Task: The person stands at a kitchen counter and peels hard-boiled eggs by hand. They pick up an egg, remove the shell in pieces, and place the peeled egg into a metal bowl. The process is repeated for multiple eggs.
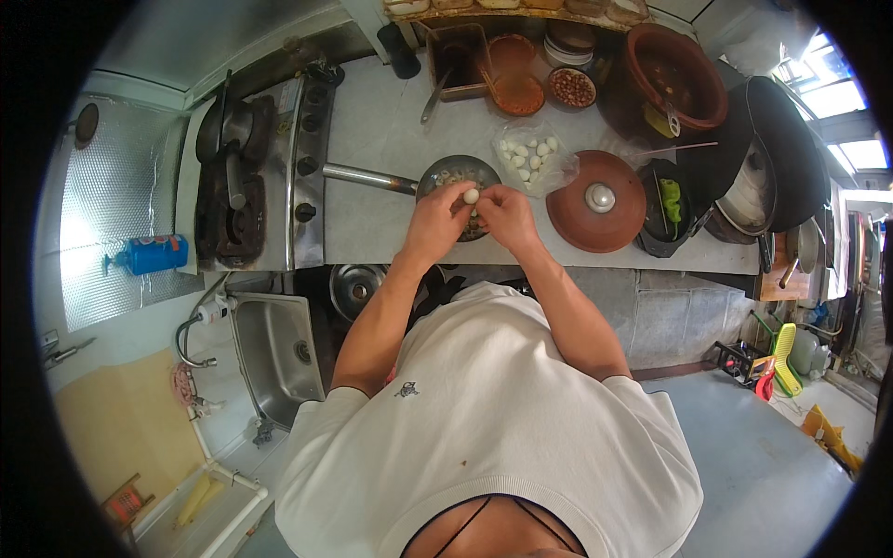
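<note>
Over the wok-shaped pan (457, 166), my left hand (438, 217) holds a small pale egg (471, 196), apparently a quail egg, between thumb and fingers. My right hand (509, 215) is right beside the egg, its fingers bent inward; whether they grip anything is hidden. Brownish and pale bits, likely speckled eggshell, lie in the pan, partly covered by my hands. The pan's long metal handle (370, 177) points left toward the stove. Just beyond my right hand, a clear plastic bag (566, 167) contains several small white eggs (518, 160).
A terracotta lid (575, 220) with a metal knob lies right of the bag. Farther right are a dark dish (649, 240) with green peppers (670, 202) and a large clay pot (711, 111). A bowl of peanuts (572, 87) stands behind. The gas stove (279, 195) borders the left side.
</note>
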Tool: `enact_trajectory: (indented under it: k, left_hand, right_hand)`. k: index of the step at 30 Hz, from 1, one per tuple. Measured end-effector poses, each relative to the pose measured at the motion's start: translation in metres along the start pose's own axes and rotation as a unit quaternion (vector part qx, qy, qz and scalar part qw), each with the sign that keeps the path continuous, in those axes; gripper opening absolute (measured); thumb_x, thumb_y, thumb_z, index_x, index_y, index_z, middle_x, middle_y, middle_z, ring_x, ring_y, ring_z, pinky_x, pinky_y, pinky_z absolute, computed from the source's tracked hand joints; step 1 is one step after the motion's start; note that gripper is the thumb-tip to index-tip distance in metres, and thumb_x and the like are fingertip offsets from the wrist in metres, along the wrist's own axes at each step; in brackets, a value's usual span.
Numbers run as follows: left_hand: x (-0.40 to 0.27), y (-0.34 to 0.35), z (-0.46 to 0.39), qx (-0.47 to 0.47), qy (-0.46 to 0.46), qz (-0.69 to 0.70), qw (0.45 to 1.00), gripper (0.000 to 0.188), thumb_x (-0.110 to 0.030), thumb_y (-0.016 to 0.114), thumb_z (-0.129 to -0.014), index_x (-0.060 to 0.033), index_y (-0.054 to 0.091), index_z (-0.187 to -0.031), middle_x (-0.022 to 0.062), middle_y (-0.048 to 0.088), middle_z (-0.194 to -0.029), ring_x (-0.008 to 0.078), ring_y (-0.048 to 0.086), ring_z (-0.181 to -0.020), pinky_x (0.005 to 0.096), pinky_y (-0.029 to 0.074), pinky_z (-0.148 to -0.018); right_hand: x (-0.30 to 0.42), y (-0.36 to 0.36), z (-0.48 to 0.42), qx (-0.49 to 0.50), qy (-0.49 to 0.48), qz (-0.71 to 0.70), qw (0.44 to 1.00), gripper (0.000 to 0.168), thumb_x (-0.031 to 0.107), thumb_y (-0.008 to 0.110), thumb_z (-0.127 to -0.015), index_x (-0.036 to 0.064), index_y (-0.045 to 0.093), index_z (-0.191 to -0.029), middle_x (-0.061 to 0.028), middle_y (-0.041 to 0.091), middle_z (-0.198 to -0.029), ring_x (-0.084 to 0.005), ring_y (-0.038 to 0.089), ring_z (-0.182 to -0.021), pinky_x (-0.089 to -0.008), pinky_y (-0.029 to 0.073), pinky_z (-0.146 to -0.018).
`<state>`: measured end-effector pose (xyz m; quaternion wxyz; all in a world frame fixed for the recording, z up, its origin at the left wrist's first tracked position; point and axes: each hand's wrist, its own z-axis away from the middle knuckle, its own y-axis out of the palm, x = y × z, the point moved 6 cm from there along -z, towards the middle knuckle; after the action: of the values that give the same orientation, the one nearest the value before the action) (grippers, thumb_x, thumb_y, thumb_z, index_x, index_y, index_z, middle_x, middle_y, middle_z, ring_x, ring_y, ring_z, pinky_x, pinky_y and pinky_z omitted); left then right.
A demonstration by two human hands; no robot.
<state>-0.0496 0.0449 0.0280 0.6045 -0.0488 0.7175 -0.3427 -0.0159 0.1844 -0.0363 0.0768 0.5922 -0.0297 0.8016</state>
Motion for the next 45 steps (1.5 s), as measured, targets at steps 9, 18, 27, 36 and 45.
enact_trajectory:
  k: [9, 18, 27, 36, 45]
  left_hand:
    - [0.037, 0.015, 0.001, 0.033, -0.104, 0.262, 0.959, 0.036, 0.002, 0.068, -0.095, 0.0009, 0.063, -0.131, 0.0065, 0.072, -0.111, 0.0108, 0.068, -0.095, 0.0261, 0.055, -0.084]
    - [0.033, 0.015, 0.001, 0.04, -0.101, 0.297, 0.949, 0.037, 0.003, 0.067, -0.095, 0.0013, 0.062, -0.132, 0.0061, 0.071, -0.113, 0.0111, 0.067, -0.099, 0.0256, 0.055, -0.087]
    - [0.024, 0.016, 0.004, 0.012, -0.155, 0.374, 0.914, 0.031, -0.009, 0.066, -0.1, 0.0001, 0.064, -0.13, 0.006, 0.071, -0.111, 0.014, 0.068, -0.101, 0.031, 0.057, -0.091]
    - [0.049, 0.025, 0.01, 0.028, -0.207, 0.571, 0.794, 0.022, -0.011, 0.067, -0.099, -0.0071, 0.067, -0.12, 0.0036, 0.071, -0.105, 0.0156, 0.069, -0.093, 0.0341, 0.058, -0.085]
    - [0.051, 0.029, 0.01, 0.036, -0.202, 0.619, 0.759, 0.022, -0.011, 0.066, -0.1, -0.0082, 0.067, -0.121, 0.0032, 0.072, -0.102, 0.0137, 0.069, -0.09, 0.0325, 0.057, -0.083]
  right_hand:
    - [-0.002, 0.0, 0.004, 0.037, 0.111, -0.202, 0.972, 0.012, 0.012, 0.065, -0.095, 0.001, 0.067, -0.091, -0.0035, 0.064, -0.075, -0.0116, 0.06, -0.063, -0.0266, 0.049, -0.056]
    - [-0.006, 0.003, 0.006, 0.048, 0.163, -0.352, 0.921, 0.011, 0.01, 0.065, -0.096, 0.0, 0.066, -0.094, -0.0061, 0.066, -0.078, -0.0126, 0.058, -0.062, -0.026, 0.048, -0.056]
    - [0.005, -0.006, 0.006, -0.057, -0.051, -0.036, 0.996, 0.015, 0.009, 0.063, -0.097, -0.004, 0.07, -0.098, -0.0064, 0.068, -0.078, -0.0093, 0.06, -0.067, -0.0278, 0.049, -0.059]
    - [0.017, 0.001, 0.008, -0.042, -0.016, -0.083, 0.996, 0.013, 0.007, 0.063, -0.094, -0.005, 0.068, -0.094, -0.0051, 0.067, -0.074, -0.0084, 0.059, -0.062, -0.0272, 0.047, -0.054]
    - [0.017, 0.004, 0.008, -0.055, -0.026, -0.039, 0.997, 0.013, 0.006, 0.062, -0.093, -0.005, 0.067, -0.095, -0.0052, 0.066, -0.073, -0.0088, 0.058, -0.06, -0.0268, 0.047, -0.053]
